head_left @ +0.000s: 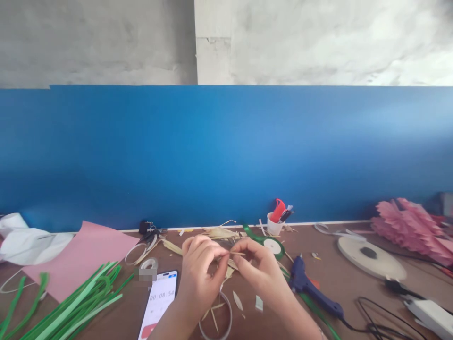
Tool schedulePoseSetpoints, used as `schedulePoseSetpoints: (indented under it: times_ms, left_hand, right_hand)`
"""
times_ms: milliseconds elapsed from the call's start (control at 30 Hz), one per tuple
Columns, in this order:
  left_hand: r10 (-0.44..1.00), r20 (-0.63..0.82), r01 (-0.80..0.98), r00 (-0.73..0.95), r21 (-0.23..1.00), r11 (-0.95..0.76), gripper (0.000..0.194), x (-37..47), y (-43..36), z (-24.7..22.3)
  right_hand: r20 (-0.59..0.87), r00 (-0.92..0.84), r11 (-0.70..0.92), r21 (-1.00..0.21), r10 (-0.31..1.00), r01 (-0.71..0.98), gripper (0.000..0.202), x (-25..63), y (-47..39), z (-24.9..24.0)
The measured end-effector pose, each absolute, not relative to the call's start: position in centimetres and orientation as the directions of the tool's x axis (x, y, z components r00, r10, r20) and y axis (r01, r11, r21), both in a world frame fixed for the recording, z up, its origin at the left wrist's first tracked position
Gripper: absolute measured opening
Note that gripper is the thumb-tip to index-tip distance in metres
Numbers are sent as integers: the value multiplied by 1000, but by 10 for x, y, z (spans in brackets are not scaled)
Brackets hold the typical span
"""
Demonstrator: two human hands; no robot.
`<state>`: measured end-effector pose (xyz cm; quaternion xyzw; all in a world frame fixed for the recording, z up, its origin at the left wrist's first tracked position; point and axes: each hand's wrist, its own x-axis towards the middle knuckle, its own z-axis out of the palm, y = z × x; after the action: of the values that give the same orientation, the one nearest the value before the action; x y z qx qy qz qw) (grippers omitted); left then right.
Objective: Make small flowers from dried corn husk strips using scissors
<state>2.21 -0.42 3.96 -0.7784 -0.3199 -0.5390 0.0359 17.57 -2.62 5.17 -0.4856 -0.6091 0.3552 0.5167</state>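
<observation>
Over the middle of the brown table, my left hand [203, 264] and my right hand [260, 269] meet fingertip to fingertip. Between them is a thin tan strip [238, 254], which looks like dried corn husk. My right thumb and forefinger pinch it, and my left fingertips close on its other end, partly hidden. Behind the hands lie loose dried husk pieces [221, 233]. Below them are a pale ring of ribbon [230, 316] and a small husk scrap [238, 301].
A phone [159, 302] showing a timer lies by my left forearm, with green pipe cleaners [85, 302] and pink paper [92, 250] further left. To the right are a purple glue gun [311, 288], green ribbon spool [274, 246], white cup [273, 225] and cables [371, 321]. A blue partition [212, 151] stands behind.
</observation>
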Motion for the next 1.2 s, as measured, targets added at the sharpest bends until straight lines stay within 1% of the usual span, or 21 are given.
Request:
schedulePoseSetpoints:
  times_ms: [67,133,267,333,367,433,500,567,667,700,767,867,933,1000,1100,1200]
  left_hand:
    - [514,834,527,203,349,-775,14,23,-5,40]
    - [563,805,514,187,409,-754,14,24,-6,40]
    - [637,757,484,145,507,-713,15,27,-9,40]
    - [665,738,467,112,552,-691,15,28,-10,40]
    - [674,732,460,99,567,-683,15,29,-10,39]
    - [672,735,459,92,567,-684,16,28,-8,38]
    - [646,754,480,117,526,-702,15,27,-6,37]
    - [608,778,515,160,459,-724,13,25,-4,37]
    - [560,802,550,208,378,-745,12,24,-3,37]
    - [556,803,553,212,371,-746,13,24,-4,37]
    - [567,802,541,190,396,-742,15,26,-7,37]
    - [641,759,456,112,534,-712,17,31,-13,35]
    - [711,700,365,65,647,-669,20,34,-15,33]
    - [771,636,285,40,732,-619,21,37,-16,32]
    - [822,568,207,32,801,-562,21,40,-17,31]
    - [853,522,183,23,836,-517,20,41,-19,31]
  right_hand:
    - [372,20,342,-870,928,355,6,176,-27,51]
    - [440,36,381,-814,897,438,9,175,-27,51]
    - [557,74,454,-740,827,496,11,172,-27,48]
    - [649,84,518,-671,756,530,13,170,-27,46]
    - [700,73,553,-619,710,558,14,170,-27,44]
    - [787,11,611,-488,617,624,15,170,-27,43]
    - [834,-64,636,-365,547,680,17,171,-27,43]
    - [846,-120,646,-297,519,703,17,173,-27,44]
    - [839,-155,659,-281,522,697,18,175,-26,45]
    - [838,-160,662,-279,521,696,18,175,-26,45]
    - [849,-162,664,-260,503,702,17,176,-26,44]
    - [882,-149,663,-214,446,717,17,174,-26,40]
    - [901,-141,667,-191,410,720,18,173,-26,39]
    - [914,-131,668,-177,383,723,19,172,-27,37]
    - [931,-115,661,-155,346,735,20,172,-26,35]
    - [945,-103,643,-129,310,755,21,173,-26,34]
